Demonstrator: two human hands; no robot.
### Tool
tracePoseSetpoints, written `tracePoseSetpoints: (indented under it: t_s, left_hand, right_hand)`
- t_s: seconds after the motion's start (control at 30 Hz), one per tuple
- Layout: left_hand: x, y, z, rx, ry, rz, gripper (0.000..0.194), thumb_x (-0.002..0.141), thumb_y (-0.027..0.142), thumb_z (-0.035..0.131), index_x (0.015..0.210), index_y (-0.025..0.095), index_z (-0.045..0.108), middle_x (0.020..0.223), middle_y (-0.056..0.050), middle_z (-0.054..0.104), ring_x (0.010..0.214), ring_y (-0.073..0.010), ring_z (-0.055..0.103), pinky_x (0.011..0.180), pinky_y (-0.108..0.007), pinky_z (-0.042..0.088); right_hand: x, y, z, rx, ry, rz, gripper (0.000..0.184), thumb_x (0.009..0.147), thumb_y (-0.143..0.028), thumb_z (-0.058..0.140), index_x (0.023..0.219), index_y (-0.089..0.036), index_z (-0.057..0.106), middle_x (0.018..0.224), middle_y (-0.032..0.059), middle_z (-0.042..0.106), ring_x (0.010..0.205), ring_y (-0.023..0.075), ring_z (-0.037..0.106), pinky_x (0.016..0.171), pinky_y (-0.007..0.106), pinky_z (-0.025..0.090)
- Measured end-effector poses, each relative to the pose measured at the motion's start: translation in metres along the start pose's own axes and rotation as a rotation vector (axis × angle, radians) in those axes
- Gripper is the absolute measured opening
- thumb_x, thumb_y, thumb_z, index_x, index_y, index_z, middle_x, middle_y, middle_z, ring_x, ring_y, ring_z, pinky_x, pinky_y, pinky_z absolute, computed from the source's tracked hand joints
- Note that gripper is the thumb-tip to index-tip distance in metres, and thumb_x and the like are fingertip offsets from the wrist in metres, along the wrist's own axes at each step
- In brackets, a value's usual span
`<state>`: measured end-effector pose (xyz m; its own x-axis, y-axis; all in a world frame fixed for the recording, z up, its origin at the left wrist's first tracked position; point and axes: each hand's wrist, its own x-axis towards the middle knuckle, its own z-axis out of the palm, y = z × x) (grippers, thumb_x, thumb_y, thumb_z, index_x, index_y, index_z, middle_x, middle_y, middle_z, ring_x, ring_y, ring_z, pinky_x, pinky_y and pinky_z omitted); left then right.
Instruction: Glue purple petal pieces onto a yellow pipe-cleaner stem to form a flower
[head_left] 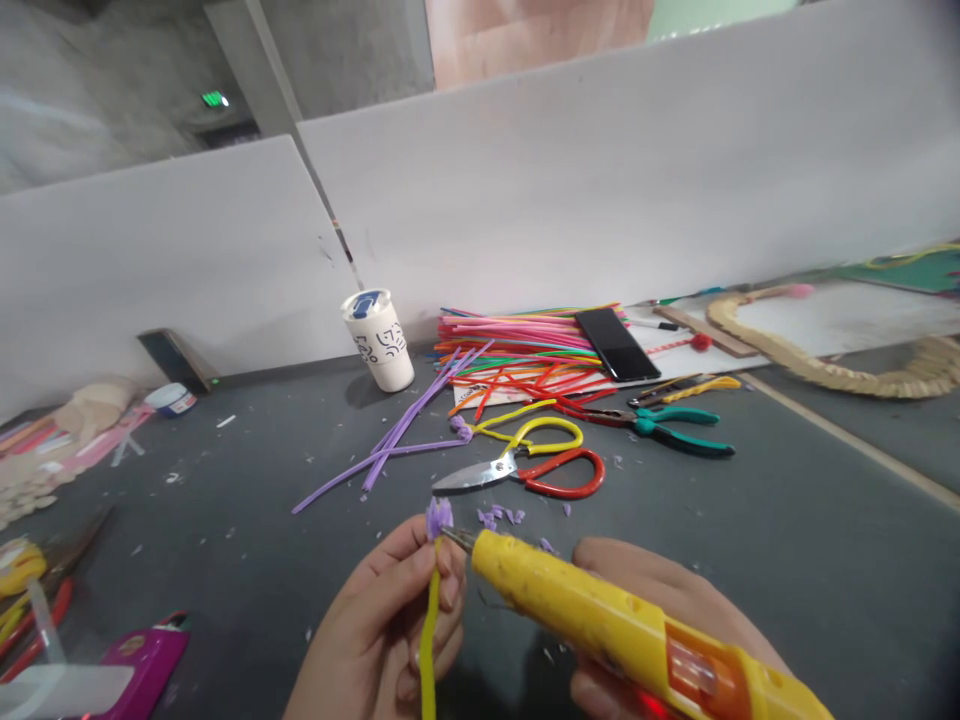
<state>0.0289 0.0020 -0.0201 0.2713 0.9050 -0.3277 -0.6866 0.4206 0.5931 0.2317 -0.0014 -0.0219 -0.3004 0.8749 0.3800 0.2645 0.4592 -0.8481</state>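
My left hand pinches a yellow-green pipe-cleaner stem that carries a small purple fuzzy flower at its top. My right hand is wrapped round a yellow hot glue gun. The gun's metal nozzle points left and sits right at the base of the purple flower. Both hands are low in the view, above a dark grey table.
Red-and-yellow scissors, green-handled pliers, loose purple pipe cleaners, a bundle of coloured pipe cleaners, a black phone and a white cup lie beyond. A white partition backs the table. Craft items crowd the left edge.
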Motion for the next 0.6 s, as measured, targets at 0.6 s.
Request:
tracePoseSetpoints:
  t_s: [0.6]
  left_hand:
    - [0.0009, -0.0001, 0.0022, -0.008, 0.009, -0.005, 0.015, 0.071, 0.020, 0.084, 0.068, 0.013, 0.071, 0.058, 0.002, 0.064, 0.032, 0.0016, 0.041, 0.031, -0.007, 0.030]
  right_hand:
    - [0.0054, 0.0000, -0.0023, -0.243, -0.110, -0.134, 0.024, 0.087, -0.029, 0.058, 0.064, -0.027, 0.057, 0.058, -0.0005, 0.056, 0.056, 0.0172, 0.058, 0.056, 0.027, 0.049]
